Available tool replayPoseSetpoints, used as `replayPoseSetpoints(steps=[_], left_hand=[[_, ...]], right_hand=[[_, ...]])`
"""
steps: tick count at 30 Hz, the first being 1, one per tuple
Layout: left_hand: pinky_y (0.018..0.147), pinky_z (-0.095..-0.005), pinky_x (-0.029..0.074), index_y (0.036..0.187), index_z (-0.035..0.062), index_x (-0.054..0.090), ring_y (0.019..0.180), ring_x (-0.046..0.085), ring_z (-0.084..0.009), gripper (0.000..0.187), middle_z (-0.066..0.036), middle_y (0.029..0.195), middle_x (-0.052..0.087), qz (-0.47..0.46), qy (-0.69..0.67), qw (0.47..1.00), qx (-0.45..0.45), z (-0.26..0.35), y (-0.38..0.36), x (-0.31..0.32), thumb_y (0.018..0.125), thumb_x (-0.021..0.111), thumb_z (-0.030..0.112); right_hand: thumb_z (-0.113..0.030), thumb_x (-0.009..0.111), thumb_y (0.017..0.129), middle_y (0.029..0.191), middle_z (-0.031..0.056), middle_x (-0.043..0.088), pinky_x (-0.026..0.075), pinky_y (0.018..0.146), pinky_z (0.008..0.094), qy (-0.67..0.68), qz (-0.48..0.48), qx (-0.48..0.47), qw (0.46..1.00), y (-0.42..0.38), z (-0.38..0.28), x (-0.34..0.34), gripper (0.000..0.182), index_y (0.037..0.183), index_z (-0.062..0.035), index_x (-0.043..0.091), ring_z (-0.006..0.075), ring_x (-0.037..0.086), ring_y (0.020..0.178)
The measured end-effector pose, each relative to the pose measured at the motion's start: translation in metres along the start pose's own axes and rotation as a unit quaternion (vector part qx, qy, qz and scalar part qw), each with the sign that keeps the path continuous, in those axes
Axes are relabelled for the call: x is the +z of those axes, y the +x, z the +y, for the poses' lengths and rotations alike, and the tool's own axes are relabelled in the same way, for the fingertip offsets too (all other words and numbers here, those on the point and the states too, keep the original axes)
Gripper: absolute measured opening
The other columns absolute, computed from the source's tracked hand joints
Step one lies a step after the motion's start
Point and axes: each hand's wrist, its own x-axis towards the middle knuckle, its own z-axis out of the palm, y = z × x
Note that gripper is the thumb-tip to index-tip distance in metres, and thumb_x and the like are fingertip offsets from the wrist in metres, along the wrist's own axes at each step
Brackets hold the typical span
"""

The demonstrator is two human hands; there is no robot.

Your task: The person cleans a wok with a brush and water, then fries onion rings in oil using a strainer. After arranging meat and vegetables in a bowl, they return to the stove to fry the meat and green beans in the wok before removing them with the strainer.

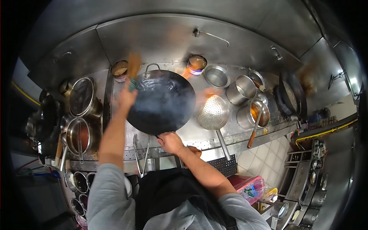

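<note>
My left hand (pixel 127 98) is closed around the green-wrapped handle of a wok brush (pixel 134 66). The brush's tan bristle end is smeared by motion and points up over the left rim of a large black wok (pixel 163 103). At the wok's near edge, my right hand (pixel 171 142) grips the wok handle, which is mostly hidden by the fingers. The wok sits over the burner, with smoke rising from it and a wet sheen near its far side. A loop handle (pixel 153 66) stands at its far rim.
Flames show around a can (pixel 197 64) and behind a perforated skimmer (pixel 213 112) to the right. Steel pots (pixel 241 89) and a ladle (pixel 256 124) stand farther right. Strainers over pots (pixel 79 136) are at left. Tongs (pixel 141 157) hang at the front edge.
</note>
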Motion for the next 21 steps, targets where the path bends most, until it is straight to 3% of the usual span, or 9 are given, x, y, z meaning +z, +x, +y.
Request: replayPoseSetpoints(steps=[4,6,8,9,10,12,15,19,21], left_hand=[[0.090,-0.0402,0.050,0.141,0.0231,0.046,0.101,0.065,-0.0357,0.078,-0.018,0.113,0.066,-0.293,-0.077,0.949,0.085,0.024,-0.090,0.107,0.068,0.075,0.031],[0.088,-0.0368,0.050,0.142,0.0237,0.046,0.097,0.067,-0.0334,0.078,-0.018,0.106,0.069,-0.345,-0.059,0.918,0.189,0.047,-0.119,0.069,0.070,0.074,0.033],[0.090,-0.0367,0.049,0.143,0.0265,0.044,0.100,0.066,-0.0305,0.080,-0.017,0.113,0.067,-0.537,-0.021,0.837,0.107,0.051,-0.105,-0.015,0.070,0.076,0.036],[0.090,-0.0369,0.050,0.141,0.0298,0.046,0.104,0.065,-0.0278,0.079,-0.014,0.115,0.067,-0.456,0.056,0.844,0.278,-0.011,-0.074,-0.003,0.069,0.078,0.037],[0.092,-0.0389,0.050,0.132,0.0297,0.056,0.107,0.064,-0.0273,0.063,-0.013,0.116,0.066,-0.413,0.128,0.858,0.278,-0.064,-0.037,-0.005,0.073,0.075,0.039],[0.085,-0.0458,0.053,0.124,0.0202,0.060,0.097,0.067,-0.0351,0.042,-0.016,0.107,0.069,-0.223,0.346,0.901,0.137,-0.037,0.005,-0.070,0.084,0.061,0.031],[0.080,-0.0499,0.053,0.140,0.0210,0.043,0.091,0.066,-0.0408,0.065,-0.019,0.099,0.069,-0.037,0.191,0.978,0.070,-0.014,0.039,-0.078,0.080,0.065,0.029],[0.091,-0.0448,0.049,0.147,0.0270,0.033,0.106,0.062,-0.0370,0.081,-0.020,0.117,0.063,-0.010,-0.083,0.995,0.051,-0.020,0.011,0.056,0.076,0.070,0.031],[0.097,-0.0414,0.047,0.143,0.0176,0.041,0.110,0.060,-0.0370,0.080,-0.019,0.122,0.061,-0.212,0.019,0.977,0.032,0.028,-0.054,0.081,0.071,0.075,0.029]], right_hand=[[-0.024,0.061,0.086,0.080,0.0160,0.066,0.051,0.077,0.0457,0.005,-0.007,-0.023,1.000,0.002,0.007,0.003,0.023,0.075,-0.0035,0.063,0.0347,0.065,0.081],[-0.023,0.061,0.086,0.080,0.0164,0.066,0.051,0.077,0.0455,0.002,-0.012,-0.012,1.000,0.003,0.004,-0.002,0.023,0.076,-0.0034,0.063,0.0348,0.065,0.081],[-0.024,0.061,0.086,0.083,0.0169,0.067,0.051,0.077,0.0457,0.006,-0.016,-0.008,1.000,0.000,0.004,-0.002,0.022,0.079,-0.0032,0.066,0.0355,0.065,0.081],[-0.024,0.061,0.086,0.083,0.0169,0.067,0.051,0.077,0.0457,0.006,-0.016,-0.006,1.000,0.001,0.001,-0.004,0.022,0.079,-0.0032,0.066,0.0355,0.065,0.081],[-0.024,0.061,0.086,0.084,0.0166,0.067,0.051,0.077,0.0456,0.003,-0.026,0.014,1.000,0.002,-0.004,-0.007,0.022,0.081,-0.0032,0.066,0.0357,0.065,0.082],[-0.023,0.061,0.086,0.088,0.0161,0.068,0.051,0.078,0.0456,0.018,-0.033,0.038,0.999,0.002,-0.006,-0.007,0.021,0.085,-0.0031,0.067,0.0359,0.065,0.085],[-0.023,0.061,0.087,0.088,0.0167,0.068,0.051,0.078,0.0458,0.026,-0.030,0.042,0.998,0.002,-0.009,-0.007,0.021,0.086,-0.0035,0.068,0.0357,0.065,0.084],[-0.023,0.061,0.087,0.086,0.0168,0.068,0.051,0.078,0.0461,0.020,-0.005,-0.011,1.000,0.001,0.000,0.001,0.021,0.085,-0.0036,0.068,0.0358,0.065,0.083],[-0.023,0.061,0.086,0.085,0.0167,0.068,0.051,0.077,0.0459,0.039,0.001,-0.010,0.999,0.002,0.004,0.003,0.021,0.085,-0.0032,0.068,0.0356,0.065,0.082]])
